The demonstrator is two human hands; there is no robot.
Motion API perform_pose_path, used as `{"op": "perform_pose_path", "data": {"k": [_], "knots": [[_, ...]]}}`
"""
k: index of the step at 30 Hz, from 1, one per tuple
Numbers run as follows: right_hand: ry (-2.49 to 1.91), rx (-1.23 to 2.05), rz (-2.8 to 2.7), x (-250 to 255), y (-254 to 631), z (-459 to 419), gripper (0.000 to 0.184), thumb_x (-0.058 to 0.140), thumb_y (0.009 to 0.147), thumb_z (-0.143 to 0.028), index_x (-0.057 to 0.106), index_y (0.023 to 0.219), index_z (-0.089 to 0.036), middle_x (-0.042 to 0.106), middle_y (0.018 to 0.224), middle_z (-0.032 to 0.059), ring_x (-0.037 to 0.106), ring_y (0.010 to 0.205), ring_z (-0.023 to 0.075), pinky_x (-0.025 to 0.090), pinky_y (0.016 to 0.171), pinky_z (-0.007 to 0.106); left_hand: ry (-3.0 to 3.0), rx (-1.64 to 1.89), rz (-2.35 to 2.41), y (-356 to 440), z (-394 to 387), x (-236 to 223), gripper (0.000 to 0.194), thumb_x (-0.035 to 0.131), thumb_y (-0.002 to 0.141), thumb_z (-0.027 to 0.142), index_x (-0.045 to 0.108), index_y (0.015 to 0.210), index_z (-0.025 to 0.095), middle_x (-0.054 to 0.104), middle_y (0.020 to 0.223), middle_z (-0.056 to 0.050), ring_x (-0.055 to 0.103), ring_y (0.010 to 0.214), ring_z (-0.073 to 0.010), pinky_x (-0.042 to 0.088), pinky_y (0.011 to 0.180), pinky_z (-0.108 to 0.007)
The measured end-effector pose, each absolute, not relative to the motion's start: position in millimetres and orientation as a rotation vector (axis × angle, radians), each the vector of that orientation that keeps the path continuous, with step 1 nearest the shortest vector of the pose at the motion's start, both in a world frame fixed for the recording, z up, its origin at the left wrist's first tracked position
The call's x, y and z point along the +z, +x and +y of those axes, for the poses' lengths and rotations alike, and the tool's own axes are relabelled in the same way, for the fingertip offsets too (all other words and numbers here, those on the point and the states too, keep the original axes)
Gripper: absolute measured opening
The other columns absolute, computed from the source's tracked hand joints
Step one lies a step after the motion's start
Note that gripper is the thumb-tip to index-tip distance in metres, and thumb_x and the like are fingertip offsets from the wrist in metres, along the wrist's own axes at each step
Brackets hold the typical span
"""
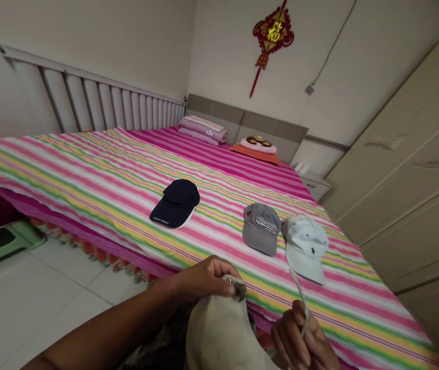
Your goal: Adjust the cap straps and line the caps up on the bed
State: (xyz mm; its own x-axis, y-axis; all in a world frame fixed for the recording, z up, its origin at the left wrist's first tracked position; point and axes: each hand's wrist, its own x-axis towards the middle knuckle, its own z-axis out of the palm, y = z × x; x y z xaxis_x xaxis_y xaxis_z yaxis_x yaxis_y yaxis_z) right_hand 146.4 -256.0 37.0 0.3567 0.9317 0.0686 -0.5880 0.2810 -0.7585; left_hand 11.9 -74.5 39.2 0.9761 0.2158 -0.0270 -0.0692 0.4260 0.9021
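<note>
A pale beige cap (219, 329) is held low in front of me, its lower part cut off by the picture's edge. My left hand (207, 277) is closed on the cap's edge, with the thumb beside a small metal buckle (239, 290). My right hand (300, 336) is closed around the cap's thin strap (298, 288), whose loose end points upward. Ahead on the bed lie a navy cap (177, 202), a grey cap (261, 226) with white lettering and a white cap (306, 244) with a small dark logo. The grey and white caps lie close side by side.
A striped sheet (99, 169) covers the bed. Folded bedding (204, 131) and a pink pillow (258, 145) lie by the headboard (223, 115). A radiator (107, 97) runs along the left wall. A wardrobe (408, 180) stands right, a green stool (15, 239) left.
</note>
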Motion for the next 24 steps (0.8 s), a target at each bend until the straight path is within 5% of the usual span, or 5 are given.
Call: {"op": "perform_pose_path", "data": {"k": [9,14,19,24], "knots": [[-0.818,1.095,-0.627,41,148,-248,0.022,0.058,0.076,-0.042,0.053,0.069,-0.022,0.027,0.036,-0.0089,0.019,0.032,0.0061,0.023,0.035,0.019,1.077,0.185,0.199,14,-79,41,0.032,0.076,0.055,0.037,0.065,0.069,0.009,0.058,0.059,-0.002,0.047,0.048,-0.0057,0.034,0.046,-0.017],[-0.943,1.126,-0.688,45,150,-239,0.02,0.064,0.073,-0.036,0.056,0.074,-0.018,0.051,0.05,-0.0037,0.029,0.032,0.0034,0.021,0.037,0.019,0.989,0.15,0.186,15,-79,39,0.029,0.077,0.053,0.032,0.065,0.066,0.01,0.059,0.055,0.0,0.046,0.044,-0.0046,0.034,0.044,-0.016],[-1.051,1.158,-0.794,53,143,-224,0.021,0.065,0.072,-0.035,0.053,0.076,-0.018,0.039,0.041,-0.0094,0.021,0.031,0.0026,0.017,0.035,0.017,0.973,0.14,0.23,16,-79,40,0.029,0.078,0.052,0.031,0.066,0.067,0.01,0.061,0.056,-0.001,0.049,0.043,-0.0057,0.036,0.042,-0.016],[-1.235,1.045,-0.874,63,127,-209,0.031,0.072,0.063,-0.032,0.054,0.083,-0.017,0.05,0.059,-0.0042,0.037,0.046,0.0062,0.029,0.043,0.018,0.927,0.133,0.12,19,-80,42,0.031,0.076,0.055,0.029,0.067,0.075,0.008,0.064,0.065,-0.005,0.055,0.053,-0.0095,0.041,0.052,-0.019]]}}
